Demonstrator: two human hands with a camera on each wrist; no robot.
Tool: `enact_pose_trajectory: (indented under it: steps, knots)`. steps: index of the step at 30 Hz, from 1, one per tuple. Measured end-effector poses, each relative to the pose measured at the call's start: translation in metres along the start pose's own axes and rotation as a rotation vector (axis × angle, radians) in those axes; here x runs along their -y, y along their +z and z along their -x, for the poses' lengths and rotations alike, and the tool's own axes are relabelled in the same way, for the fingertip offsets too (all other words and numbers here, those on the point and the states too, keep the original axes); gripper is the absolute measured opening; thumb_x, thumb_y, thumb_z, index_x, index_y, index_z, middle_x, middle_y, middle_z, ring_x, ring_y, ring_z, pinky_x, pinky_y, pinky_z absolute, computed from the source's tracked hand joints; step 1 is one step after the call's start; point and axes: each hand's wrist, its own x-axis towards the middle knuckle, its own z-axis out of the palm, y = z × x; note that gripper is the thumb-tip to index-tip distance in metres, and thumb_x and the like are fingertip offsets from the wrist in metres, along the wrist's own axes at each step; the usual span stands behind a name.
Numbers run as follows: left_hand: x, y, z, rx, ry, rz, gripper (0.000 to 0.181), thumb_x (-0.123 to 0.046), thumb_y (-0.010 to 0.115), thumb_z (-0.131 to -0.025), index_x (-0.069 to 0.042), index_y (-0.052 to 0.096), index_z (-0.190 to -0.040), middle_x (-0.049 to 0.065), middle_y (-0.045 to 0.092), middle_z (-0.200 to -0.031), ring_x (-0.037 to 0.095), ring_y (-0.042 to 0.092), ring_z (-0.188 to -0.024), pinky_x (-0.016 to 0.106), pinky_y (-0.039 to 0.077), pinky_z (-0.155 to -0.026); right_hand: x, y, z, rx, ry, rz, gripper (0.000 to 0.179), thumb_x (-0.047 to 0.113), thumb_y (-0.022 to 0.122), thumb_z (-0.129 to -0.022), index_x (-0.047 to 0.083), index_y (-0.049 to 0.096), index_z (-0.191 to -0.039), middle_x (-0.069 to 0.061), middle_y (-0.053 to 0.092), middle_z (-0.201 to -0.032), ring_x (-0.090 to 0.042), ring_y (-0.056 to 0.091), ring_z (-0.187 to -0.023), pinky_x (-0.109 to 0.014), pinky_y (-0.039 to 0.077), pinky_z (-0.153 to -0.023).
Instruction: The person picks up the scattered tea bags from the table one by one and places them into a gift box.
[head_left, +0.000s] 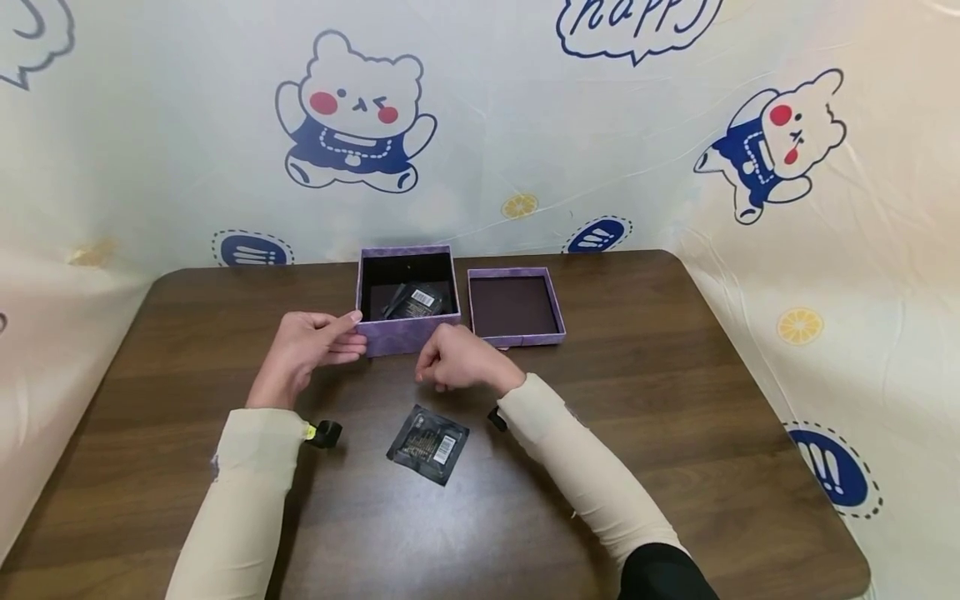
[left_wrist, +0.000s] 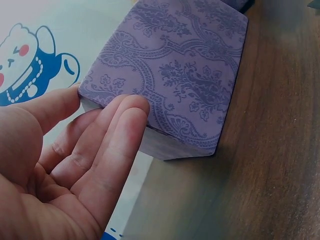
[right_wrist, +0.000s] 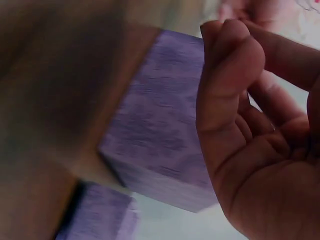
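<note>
A purple patterned box [head_left: 408, 337] with a dark inside stands uncovered near the table's far edge. My left hand [head_left: 318, 343] holds its front left corner, the thumb at the rim and the fingers beside the outer wall. Inside lie black sachets [head_left: 414, 301], overlapping, one with a white barcode label. My right hand [head_left: 463, 358] is just in front of the box's front right corner, fingers loosely bent, with nothing visible in them. Closer to me, a single black sachet [head_left: 427, 444] lies flat on the table, its barcode label facing up.
To the right of the box, its shallow purple lid [head_left: 517, 307] lies with the dark inner side up. Both stand on a brown wooden table [head_left: 675, 433]. Behind and beside the table hangs a pale cloth [head_left: 480, 125] printed with cartoon bears.
</note>
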Motion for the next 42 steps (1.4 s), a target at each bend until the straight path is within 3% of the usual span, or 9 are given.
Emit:
enact_pose_trajectory:
  steps: [6,13,24,34,38,42]
  knots:
    - [0.001,0.000,0.001,0.003,0.002,0.001,0.058,-0.034,0.076,-0.092,0.014,0.062,-0.122,0.012,0.075,-0.085,0.026,0.076,-0.079,0.037,0.062,-0.074,-0.011,0.015,-0.005,0.078,-0.017,0.030,0.008,0.009,0.078,-0.089,0.012,0.081,-0.082,0.006,0.067,-0.059,-0.005,0.061,-0.052,-0.019,0.051,-0.051]
    - [0.000,0.001,0.001,0.003,0.005,0.007,0.058,-0.035,0.076,-0.091,0.013,0.062,-0.122,0.012,0.075,-0.084,0.026,0.076,-0.078,0.039,0.061,-0.075,-0.014,0.028,-0.011,0.073,-0.024,0.129,0.009,0.015,0.084,-0.083,0.017,0.081,-0.076,0.011,0.064,-0.055,-0.001,0.060,-0.050,-0.016,0.049,-0.056]
    - [0.003,0.001,-0.001,0.004,0.006,0.030,0.058,-0.035,0.076,-0.091,0.014,0.063,-0.119,0.014,0.075,-0.085,0.028,0.075,-0.079,0.042,0.060,-0.077,-0.015,0.038,-0.016,0.070,-0.006,0.169,0.012,0.017,0.089,-0.077,0.019,0.079,-0.070,0.015,0.060,-0.052,-0.001,0.058,-0.053,-0.015,0.048,-0.060]
    - [0.002,0.000,-0.002,0.003,0.003,0.021,0.059,-0.035,0.077,-0.090,0.013,0.062,-0.121,0.013,0.075,-0.086,0.027,0.076,-0.079,0.038,0.061,-0.074,-0.013,0.038,-0.015,0.124,-0.006,0.290,0.014,0.012,0.080,-0.082,0.019,0.077,-0.071,0.018,0.063,-0.065,-0.005,0.060,-0.074,-0.014,0.048,-0.070]
    - [0.002,0.000,-0.002,0.005,0.006,0.026,0.058,-0.034,0.077,-0.091,0.014,0.062,-0.121,0.013,0.075,-0.085,0.026,0.076,-0.078,0.039,0.061,-0.074,-0.013,0.035,-0.012,0.157,-0.001,0.268,0.018,0.004,0.073,-0.084,0.019,0.077,-0.074,0.017,0.063,-0.066,-0.005,0.058,-0.072,-0.014,0.047,-0.069]
    - [0.002,0.000,-0.002,0.007,0.006,0.029,0.057,-0.033,0.076,-0.092,0.014,0.061,-0.121,0.013,0.075,-0.085,0.027,0.076,-0.078,0.039,0.061,-0.075,-0.012,0.033,-0.009,0.191,-0.005,0.170,0.022,-0.004,0.069,-0.085,0.015,0.075,-0.078,0.011,0.064,-0.063,-0.002,0.058,-0.061,-0.015,0.048,-0.059]
